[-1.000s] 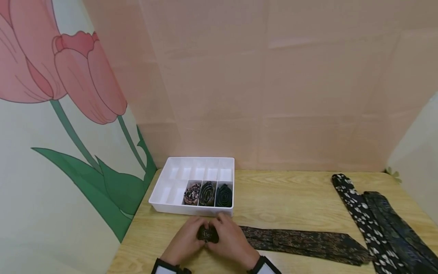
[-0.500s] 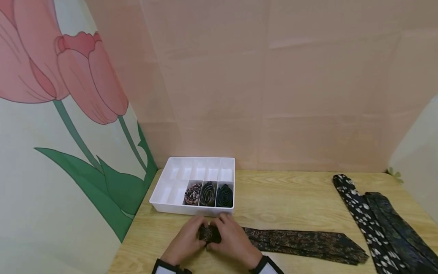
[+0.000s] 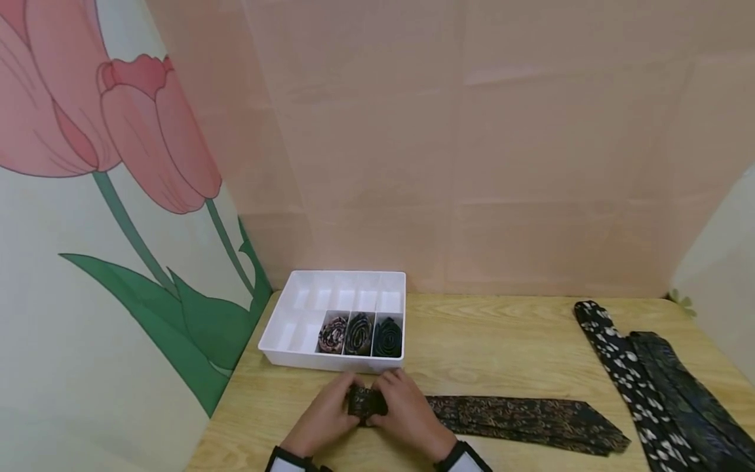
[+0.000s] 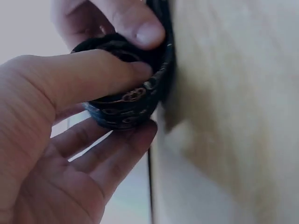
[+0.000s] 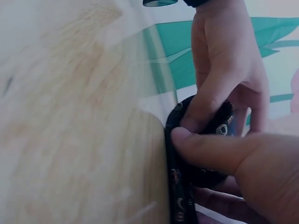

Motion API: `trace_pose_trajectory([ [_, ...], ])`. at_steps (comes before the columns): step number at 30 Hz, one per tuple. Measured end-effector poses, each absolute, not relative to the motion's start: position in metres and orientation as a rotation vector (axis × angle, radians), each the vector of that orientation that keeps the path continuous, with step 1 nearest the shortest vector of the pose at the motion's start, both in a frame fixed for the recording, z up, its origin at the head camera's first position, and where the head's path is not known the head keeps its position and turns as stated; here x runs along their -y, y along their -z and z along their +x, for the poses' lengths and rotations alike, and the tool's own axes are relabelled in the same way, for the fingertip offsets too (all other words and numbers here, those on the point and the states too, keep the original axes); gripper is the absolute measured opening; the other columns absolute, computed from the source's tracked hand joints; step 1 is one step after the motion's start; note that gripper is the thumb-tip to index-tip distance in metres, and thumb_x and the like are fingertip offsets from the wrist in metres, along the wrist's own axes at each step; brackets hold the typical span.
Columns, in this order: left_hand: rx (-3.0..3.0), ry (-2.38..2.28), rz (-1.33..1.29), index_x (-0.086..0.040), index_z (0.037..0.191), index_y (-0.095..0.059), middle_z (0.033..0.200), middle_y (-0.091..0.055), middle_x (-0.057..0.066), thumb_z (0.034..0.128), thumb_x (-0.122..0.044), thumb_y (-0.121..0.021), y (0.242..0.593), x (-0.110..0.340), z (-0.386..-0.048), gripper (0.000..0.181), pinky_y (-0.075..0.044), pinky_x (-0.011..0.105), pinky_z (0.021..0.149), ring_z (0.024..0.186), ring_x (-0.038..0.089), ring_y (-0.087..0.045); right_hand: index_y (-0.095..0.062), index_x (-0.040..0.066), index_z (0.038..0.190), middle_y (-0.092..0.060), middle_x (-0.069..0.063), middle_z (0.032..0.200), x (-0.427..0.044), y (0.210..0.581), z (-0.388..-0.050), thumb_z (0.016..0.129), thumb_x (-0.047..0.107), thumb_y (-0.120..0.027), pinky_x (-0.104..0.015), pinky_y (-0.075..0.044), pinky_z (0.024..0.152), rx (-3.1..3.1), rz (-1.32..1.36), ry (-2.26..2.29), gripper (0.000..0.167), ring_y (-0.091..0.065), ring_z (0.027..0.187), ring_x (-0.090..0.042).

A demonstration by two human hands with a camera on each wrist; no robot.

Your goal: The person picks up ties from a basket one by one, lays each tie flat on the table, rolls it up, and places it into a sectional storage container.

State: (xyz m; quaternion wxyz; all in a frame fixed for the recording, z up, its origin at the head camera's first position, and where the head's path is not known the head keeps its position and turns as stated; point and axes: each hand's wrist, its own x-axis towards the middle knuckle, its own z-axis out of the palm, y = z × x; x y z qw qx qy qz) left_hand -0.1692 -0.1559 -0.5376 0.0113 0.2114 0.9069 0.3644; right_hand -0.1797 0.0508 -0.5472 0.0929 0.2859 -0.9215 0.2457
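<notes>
While the left hand (image 3: pixel 323 414) and the right hand (image 3: pixel 408 414) meet over the near left part of the table (image 3: pixel 489 347), one dark patterned tie (image 3: pixel 525 419) is held between them, one end coiled.

Rolled end (image 3: pixel 367 405): brown-and-gold motif on black, in front of the box. Left hand: pinching the roll, thumb on one side, fingers on the opposite side. Right hand: pinching the same roll from its other flank, thumb tip laid on the coil. Flat length: runs from beneath the right hand toward the table's right edge, pointed tip just beside the floral tie; contact cannot be told.

Box (image 3: pixel 330 362): one, white, divided, at the table's far left corner. Contents, front row, three right-hand compartments: one pink-and-black roll (image 3: pixel 332 335); one dark striped roll (image 3: pixel 358 334), middle; one dark green roll (image 3: pixel 387 337), rightmost.

Floral tie (image 3: pixel 628 373): black with white flowers, slanting from near the far right corner toward the near edge. Blue-green tie (image 3: pixel 687 393): dark, alongside it, nearer the right edge.

Backdrop: pinkish-brown sheet (image 3: pixel 460 151) beyond the far edge; tulip mural (image 3: pixel 156 137) beyond the left.
</notes>
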Motion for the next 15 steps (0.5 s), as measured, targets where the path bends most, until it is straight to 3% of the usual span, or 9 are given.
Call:
trace_pose_trajectory([
  [6,-2.952,-0.94,0.733,-0.017,0.112,-0.067,0.118,-0.066,-0.002,0.0738,-0.003,-0.089,0.5334,0.1536,-0.1703,0.047,-0.057,0.04,0.102,0.114,0.016,-0.065,-0.073,0.015,0.119,-0.064,0.001,0.113,-0.0499,0.5431,-0.1752,0.075,0.042,-0.092,-0.039,-0.054,0.096,2.717,0.855,-0.684,0.055,-0.057,0.109,-0.019],
  [11,-2.886,-1.016,0.67,-0.017,0.124,-0.063,0.127,-0.065,0.001,0.0752,-0.004,-0.088,0.5321,0.1488,-0.1684,0.056,-0.055,0.043,0.105,0.121,0.019,-0.062,-0.076,0.014,0.11,-0.062,0.002,0.105,-0.0548,0.5435,-0.1758,0.074,0.036,-0.093,-0.039,-0.052,0.088,2.77,0.81,-0.66,0.045,-0.054,0.102,-0.018],
  [15,-2.814,-1.1,0.659,-0.018,0.125,-0.06,0.128,-0.065,0.0,0.0767,0.002,-0.083,0.5355,0.1461,-0.1684,0.057,-0.054,0.044,0.107,0.123,0.019,-0.063,-0.074,0.015,0.107,-0.064,0.003,0.103,-0.0583,0.546,-0.1762,0.074,0.036,-0.094,-0.04,-0.052,0.09,2.779,0.811,-0.636,0.044,-0.055,0.102,-0.018],
])
